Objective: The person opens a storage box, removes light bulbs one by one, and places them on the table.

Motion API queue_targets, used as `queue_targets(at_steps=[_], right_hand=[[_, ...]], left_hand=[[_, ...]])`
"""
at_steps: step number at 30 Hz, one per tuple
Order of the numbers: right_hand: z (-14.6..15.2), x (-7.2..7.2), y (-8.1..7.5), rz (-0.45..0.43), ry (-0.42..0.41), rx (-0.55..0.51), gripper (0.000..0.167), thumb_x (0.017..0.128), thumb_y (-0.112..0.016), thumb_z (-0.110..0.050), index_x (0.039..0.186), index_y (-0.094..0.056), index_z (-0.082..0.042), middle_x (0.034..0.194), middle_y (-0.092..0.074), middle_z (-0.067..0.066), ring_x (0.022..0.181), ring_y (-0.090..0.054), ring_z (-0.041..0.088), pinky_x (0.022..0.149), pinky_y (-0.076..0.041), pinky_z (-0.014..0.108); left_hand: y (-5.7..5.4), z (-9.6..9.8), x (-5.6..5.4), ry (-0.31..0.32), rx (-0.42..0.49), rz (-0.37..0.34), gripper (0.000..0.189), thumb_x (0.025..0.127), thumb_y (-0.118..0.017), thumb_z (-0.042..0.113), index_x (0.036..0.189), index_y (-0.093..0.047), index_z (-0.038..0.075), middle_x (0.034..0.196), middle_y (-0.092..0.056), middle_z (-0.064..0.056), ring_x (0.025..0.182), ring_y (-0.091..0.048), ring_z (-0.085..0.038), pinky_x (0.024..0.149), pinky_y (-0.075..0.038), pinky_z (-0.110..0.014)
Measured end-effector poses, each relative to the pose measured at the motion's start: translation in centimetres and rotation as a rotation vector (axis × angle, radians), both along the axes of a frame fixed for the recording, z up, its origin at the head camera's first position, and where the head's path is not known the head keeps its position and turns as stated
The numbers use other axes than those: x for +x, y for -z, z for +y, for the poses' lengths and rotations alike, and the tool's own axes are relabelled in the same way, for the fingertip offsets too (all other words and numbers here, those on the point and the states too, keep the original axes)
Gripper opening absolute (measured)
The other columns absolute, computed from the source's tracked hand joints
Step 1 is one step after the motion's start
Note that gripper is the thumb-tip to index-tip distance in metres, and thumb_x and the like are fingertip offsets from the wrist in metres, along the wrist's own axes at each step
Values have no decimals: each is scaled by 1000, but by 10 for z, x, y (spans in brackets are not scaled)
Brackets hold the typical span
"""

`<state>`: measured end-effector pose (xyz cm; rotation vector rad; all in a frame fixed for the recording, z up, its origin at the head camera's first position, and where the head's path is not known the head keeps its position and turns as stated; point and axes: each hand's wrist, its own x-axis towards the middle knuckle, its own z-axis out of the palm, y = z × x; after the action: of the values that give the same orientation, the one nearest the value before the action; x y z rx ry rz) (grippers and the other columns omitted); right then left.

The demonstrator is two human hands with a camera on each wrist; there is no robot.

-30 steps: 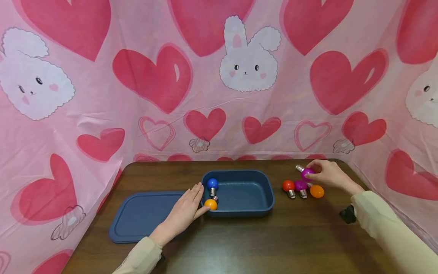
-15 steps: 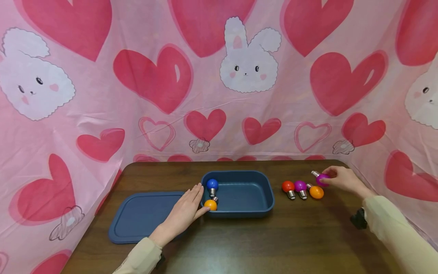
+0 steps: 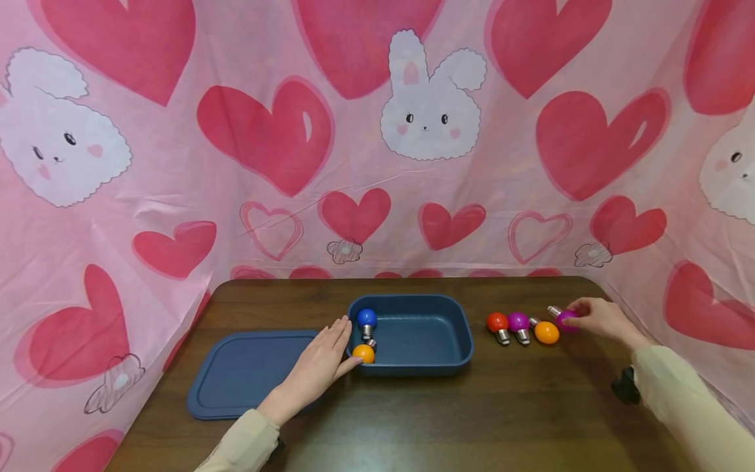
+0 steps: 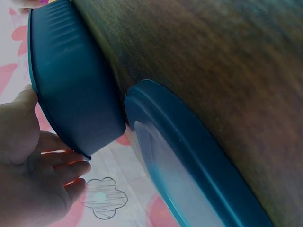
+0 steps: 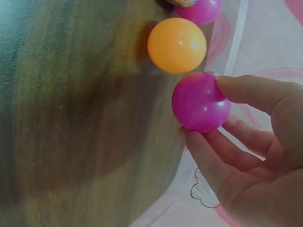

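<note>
My right hand (image 3: 601, 319) pinches a purple light bulb (image 5: 201, 102) by its round globe between thumb and fingers, at the right end of a row of bulbs. Just left of it lies an orange bulb (image 3: 546, 333), then another purple bulb (image 3: 518, 322) and a red bulb (image 3: 497, 322). My left hand (image 3: 315, 357), its fingers straight, rests against the left rim of a dark blue box (image 3: 439, 369); in the left wrist view thumb and fingers touch that rim. Inside the box, at its left end, are a blue bulb (image 3: 367, 319) and a yellow-orange bulb (image 3: 363, 354).
A flat dark blue lid (image 3: 242, 373) lies left of the box, partly under my left forearm. Everything stands on a brown wooden table (image 3: 448, 426). Pink cloth (image 3: 354, 164) with hearts and rabbits hangs behind and along both sides.
My right hand has carried the purple bulb rightward and down, from behind the row to its right end beside the orange bulb. The left hand has stayed at the box.
</note>
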<state>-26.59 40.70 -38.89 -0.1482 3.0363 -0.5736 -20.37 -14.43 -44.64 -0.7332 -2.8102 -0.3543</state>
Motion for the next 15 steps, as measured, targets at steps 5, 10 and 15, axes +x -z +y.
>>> queue_targets(at_steps=[5, 10, 15], right_hand=[[2, 1, 4, -56, 7, -32, 49, 88, -74, -33, 108, -63, 10, 92, -70, 17, 79, -61, 22, 79, -56, 49], [5, 4, 9, -45, 1, -51, 43, 88, -73, -29, 104, -65, 10, 91, -72, 16, 79, -62, 21, 72, -54, 36], [9, 4, 13, -70, 9, -46, 45, 87, -74, -29, 105, -65, 11, 91, -71, 17, 79, -61, 22, 70, -53, 33]], left_hand=[[0, 0, 0, -1, -1, 1, 70, 97, -57, 46, 146, -45, -3, 154, -44, -19, 141, -46, -33, 117, -39, -47], [0, 0, 0, -8, -5, -3, 71, 97, -56, 47, 146, -44, -3, 154, -44, -19, 142, -46, -33, 117, -39, -47], [-1, 0, 1, -6, -4, -9, 71, 98, -56, 47, 147, -43, -3, 155, -43, -19, 142, -46, -33, 117, -39, -47]])
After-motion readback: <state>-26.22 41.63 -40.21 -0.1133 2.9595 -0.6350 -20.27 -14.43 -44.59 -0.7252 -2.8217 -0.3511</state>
